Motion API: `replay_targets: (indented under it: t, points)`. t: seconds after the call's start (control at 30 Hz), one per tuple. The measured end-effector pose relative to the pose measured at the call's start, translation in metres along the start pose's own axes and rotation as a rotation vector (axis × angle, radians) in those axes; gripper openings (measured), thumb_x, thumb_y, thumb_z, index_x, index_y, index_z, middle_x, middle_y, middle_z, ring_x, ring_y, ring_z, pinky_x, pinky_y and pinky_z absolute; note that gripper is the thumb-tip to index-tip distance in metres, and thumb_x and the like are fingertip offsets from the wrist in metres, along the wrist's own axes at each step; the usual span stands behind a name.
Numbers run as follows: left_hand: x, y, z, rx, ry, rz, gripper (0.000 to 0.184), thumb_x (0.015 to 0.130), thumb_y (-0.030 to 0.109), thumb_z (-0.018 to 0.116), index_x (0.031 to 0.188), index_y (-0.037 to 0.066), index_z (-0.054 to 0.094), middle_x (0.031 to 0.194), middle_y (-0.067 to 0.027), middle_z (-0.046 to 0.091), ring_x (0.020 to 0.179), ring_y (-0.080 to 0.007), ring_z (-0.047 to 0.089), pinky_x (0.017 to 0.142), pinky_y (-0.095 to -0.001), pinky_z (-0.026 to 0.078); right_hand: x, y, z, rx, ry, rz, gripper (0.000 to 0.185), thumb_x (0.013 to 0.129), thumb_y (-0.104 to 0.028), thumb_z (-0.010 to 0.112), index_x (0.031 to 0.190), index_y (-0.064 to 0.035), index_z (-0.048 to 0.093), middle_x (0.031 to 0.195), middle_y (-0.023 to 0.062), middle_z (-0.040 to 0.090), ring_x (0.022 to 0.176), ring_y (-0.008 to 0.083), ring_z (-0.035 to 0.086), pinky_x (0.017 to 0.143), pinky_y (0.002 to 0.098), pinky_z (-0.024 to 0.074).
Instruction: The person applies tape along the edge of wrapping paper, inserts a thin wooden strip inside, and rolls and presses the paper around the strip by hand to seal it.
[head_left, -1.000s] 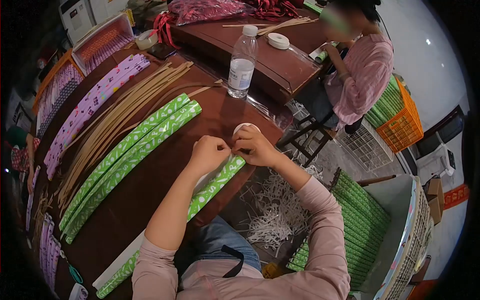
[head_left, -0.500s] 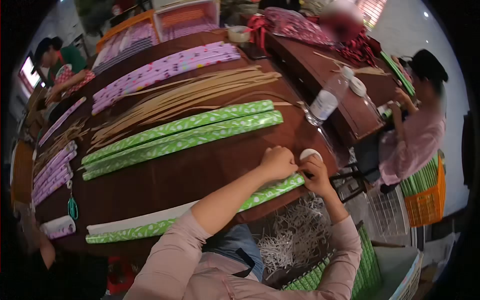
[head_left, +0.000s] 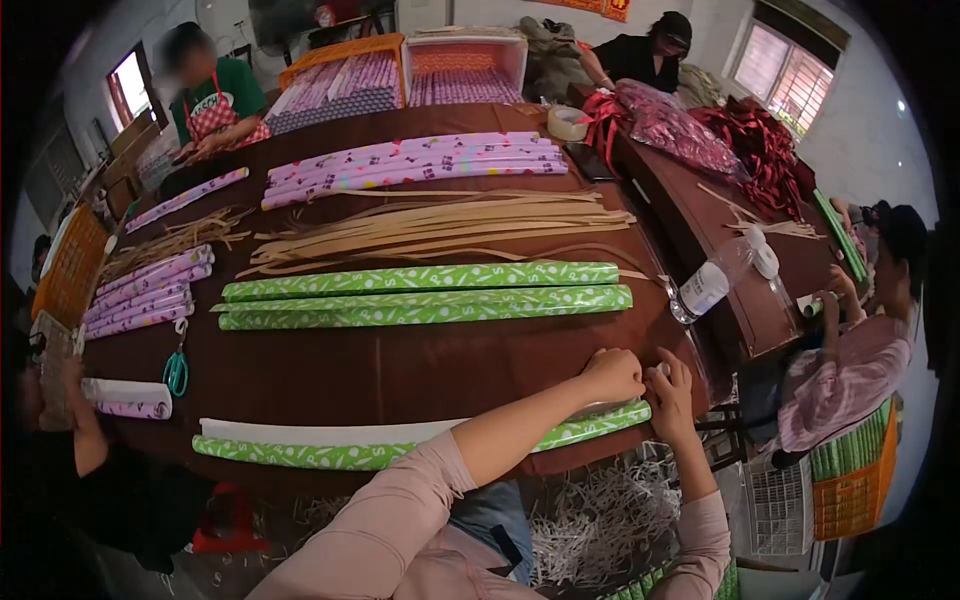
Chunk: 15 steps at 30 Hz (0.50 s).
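Note:
Along the table's front edge lies a green patterned paper roll point(head_left: 300, 452), its white inner side showing along the back. My left hand point(head_left: 613, 377) is closed at the roll's right end, and what its fingers pinch is too small to make out. Beside it, my right hand point(head_left: 672, 395) touches the tip of the roll with bent fingers; whether it grips anything is unclear. Behind them lie more green rolls point(head_left: 430, 305), tan strips point(head_left: 450, 225) and purple patterned rolls point(head_left: 410, 165).
A water bottle point(head_left: 705, 290) leans right of the green rolls. Teal-handled scissors point(head_left: 176, 370) lie at the left. Co-workers sit at the back left point(head_left: 215, 105), back right point(head_left: 655, 60) and right point(head_left: 850, 370). White paper shreds point(head_left: 610, 520) fill the space below the table edge.
The view has turned left and up, showing more of the table and room. Both hands stay at the roll's right end; the white tape roll beside my right hand is no longer visible.

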<state>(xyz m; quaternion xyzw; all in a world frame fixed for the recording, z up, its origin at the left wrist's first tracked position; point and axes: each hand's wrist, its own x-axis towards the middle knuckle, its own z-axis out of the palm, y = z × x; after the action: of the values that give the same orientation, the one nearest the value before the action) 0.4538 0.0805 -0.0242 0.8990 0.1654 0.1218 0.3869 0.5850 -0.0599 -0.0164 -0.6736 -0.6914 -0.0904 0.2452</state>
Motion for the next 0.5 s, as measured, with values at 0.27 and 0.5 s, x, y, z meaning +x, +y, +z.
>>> replay_targets:
  t: [0.27,0.5]
  points:
    - [0.000,-0.006,-0.003,-0.112,-0.021,0.010,0.018,0.071,0.027,0.069,0.074,0.011,0.076,0.079,-0.0100,0.072,0.080,-0.0294,0.070,0.077,-0.0419,0.054,0.007,-0.015,-0.008,0.136,0.020,0.159,0.065,0.077,-0.001,0.066,0.137,-0.0091,0.042,0.148,0.0278,0.032,0.112,0.0481,0.052,0.096,0.0531,0.0438]
    - [-0.004,-0.003,-0.013,-0.267,-0.160,-0.042,0.014,0.083,0.011,0.069,0.088,-0.002,0.073,0.084,-0.0096,0.073,0.078,-0.0163,0.068,0.074,-0.0307,0.052,-0.001,0.009,-0.008,0.996,0.367,0.419,0.067,0.073,0.000,0.059,0.137,-0.0050,0.040,0.137,0.0121,0.046,0.130,0.0259,0.045,0.108,0.0366,0.0344]
